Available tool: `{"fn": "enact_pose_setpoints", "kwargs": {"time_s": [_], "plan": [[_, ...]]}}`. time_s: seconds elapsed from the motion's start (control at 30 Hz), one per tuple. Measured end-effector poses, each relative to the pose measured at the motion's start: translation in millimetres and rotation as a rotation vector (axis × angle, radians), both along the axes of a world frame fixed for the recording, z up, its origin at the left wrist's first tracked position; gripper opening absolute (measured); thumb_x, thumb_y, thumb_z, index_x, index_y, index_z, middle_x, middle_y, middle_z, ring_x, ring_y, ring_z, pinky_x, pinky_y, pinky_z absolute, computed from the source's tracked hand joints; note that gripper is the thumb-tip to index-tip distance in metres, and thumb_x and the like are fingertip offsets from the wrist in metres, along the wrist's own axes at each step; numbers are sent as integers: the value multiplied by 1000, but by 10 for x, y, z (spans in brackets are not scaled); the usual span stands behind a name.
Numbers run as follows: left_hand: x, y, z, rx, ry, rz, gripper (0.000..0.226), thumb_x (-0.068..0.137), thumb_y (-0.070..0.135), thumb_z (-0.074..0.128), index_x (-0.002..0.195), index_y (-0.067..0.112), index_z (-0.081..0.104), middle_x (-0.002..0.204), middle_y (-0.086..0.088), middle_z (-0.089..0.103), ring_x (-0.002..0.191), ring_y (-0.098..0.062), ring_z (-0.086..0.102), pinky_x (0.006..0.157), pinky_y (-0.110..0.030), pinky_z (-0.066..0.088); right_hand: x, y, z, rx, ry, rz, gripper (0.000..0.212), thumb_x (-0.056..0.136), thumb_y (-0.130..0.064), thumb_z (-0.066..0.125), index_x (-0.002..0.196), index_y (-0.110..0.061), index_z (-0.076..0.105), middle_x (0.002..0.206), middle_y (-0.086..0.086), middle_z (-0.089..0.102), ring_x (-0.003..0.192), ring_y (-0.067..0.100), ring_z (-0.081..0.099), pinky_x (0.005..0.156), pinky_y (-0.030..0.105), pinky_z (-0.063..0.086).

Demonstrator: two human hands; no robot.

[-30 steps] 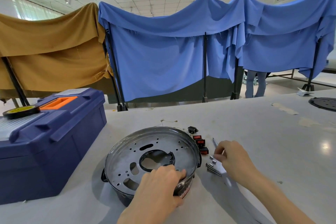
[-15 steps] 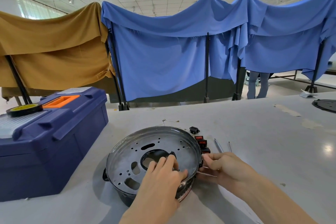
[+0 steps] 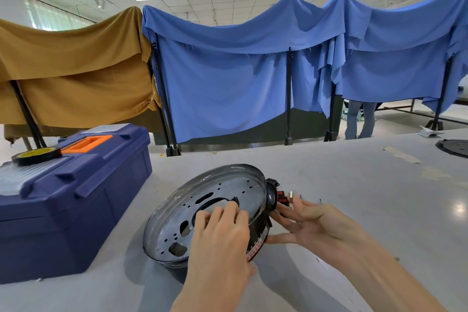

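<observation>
An upturned black cooker pot, its perforated metal base plate [image 3: 235, 192] facing up, stands tilted on the grey table, its right side raised. My left hand [image 3: 220, 238] lies on the plate, fingers hooked into the edge of the central hole. My right hand [image 3: 319, 223] is beside the pot with fingers straight, touching its black side wall below the handle knob [image 3: 270, 199]. A small silver metal piece [image 3: 291, 194] shows at my right index fingertip; whether the finger holds it is unclear.
A blue toolbox [image 3: 76, 197] with an orange handle stands at the left, a tape roll [image 3: 36, 156] on its lid. Small red switches [image 3: 282, 196] and thin pins lie right of the pot. A black disc [image 3: 453, 148] sits far right. Cloth screens stand behind the table.
The pot has tipped up on its right side. My left fingers moved forward into the central hole. My right hand left the small parts and came against the pot's side.
</observation>
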State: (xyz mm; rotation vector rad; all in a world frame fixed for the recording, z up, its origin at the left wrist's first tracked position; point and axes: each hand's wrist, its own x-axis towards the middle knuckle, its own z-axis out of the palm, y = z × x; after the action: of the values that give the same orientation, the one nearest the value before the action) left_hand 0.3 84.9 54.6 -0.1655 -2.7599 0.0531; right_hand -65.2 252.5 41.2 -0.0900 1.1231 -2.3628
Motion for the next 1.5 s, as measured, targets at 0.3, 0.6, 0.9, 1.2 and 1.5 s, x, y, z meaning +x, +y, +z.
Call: {"fn": "enact_pose_setpoints", "kwargs": {"time_s": [0.3, 0.6, 0.9, 1.2, 1.5], "plan": [[-23, 16, 17, -45, 28, -40, 67, 23, 35, 90, 77, 20, 54, 79, 6, 51, 70, -16, 55, 66, -29, 45, -24, 13, -27, -20, 9, -4, 8, 73, -3, 65, 71, -1, 72, 107, 25, 68, 107, 36, 65, 79, 72, 48], [-185, -183, 429, 53, -87, -67, 65, 59, 46, 82, 109, 24, 47, 100, 12, 48, 90, -8, 46, 87, -25, 39, -49, 51, 96, -162, 92, 32, 25, 83, 1, 54, 65, 0, 72, 115, 32, 65, 107, 41, 66, 72, 71, 51], [-487, -462, 1153, 389, -356, -126, 58, 43, 24, 94, 93, 12, 67, 85, -4, 72, 81, -22, 69, 76, -46, 59, -84, -122, 371, -76, 197, -175, 7, 80, -4, 62, 81, 3, 62, 107, 22, 70, 102, 34, 70, 67, 53, 60], [-677, -669, 1372, 484, -447, -113, 52, 41, 23, 96, 85, 9, 73, 79, -9, 74, 77, -28, 72, 79, -50, 58, 78, -315, 364, 226, 441, -283, 7, 89, 5, 61, 87, 11, 64, 82, 26, 72, 69, 28, 71, 60, 25, 56], [-707, -742, 1349, 540, -445, -115, 58, 38, 27, 95, 88, 9, 73, 80, -8, 74, 77, -26, 72, 76, -47, 60, 94, -608, 318, 197, 432, -317, 7, 87, 1, 67, 88, 8, 69, 81, 25, 73, 76, 35, 74, 66, 29, 60]]}}
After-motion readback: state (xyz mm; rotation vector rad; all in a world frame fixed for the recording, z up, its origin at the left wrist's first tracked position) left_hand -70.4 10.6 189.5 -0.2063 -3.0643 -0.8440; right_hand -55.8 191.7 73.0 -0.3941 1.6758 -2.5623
